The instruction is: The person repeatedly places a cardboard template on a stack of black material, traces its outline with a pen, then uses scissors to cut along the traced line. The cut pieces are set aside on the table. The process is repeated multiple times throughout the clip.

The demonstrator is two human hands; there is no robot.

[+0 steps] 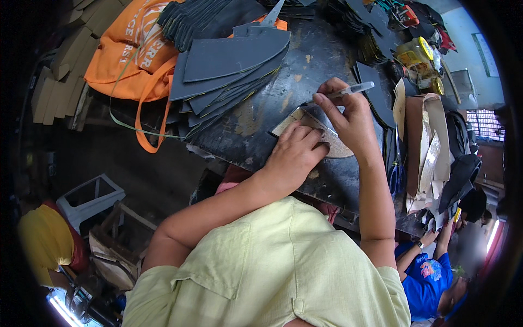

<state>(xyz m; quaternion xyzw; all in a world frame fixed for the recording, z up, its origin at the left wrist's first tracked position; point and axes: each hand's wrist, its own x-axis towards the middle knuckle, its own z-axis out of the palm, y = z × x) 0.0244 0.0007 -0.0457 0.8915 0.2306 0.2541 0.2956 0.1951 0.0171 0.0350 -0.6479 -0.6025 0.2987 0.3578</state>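
My left hand (294,155) lies flat, fingers together, pressing a curved cardboard template (297,117) onto a dark piece of material on the black worktable (256,125). My right hand (348,117) grips a clear-barrelled pen (354,89), its tip at the template's upper edge. Part of the template is hidden under both hands.
A fanned stack of dark grey cut pieces (229,68) lies at the table's far left, beside an orange bag (136,49). More dark pieces, a yellow-lidded jar (417,54) and cardboard sheets (425,136) crowd the right. Another person in blue (427,272) sits at lower right.
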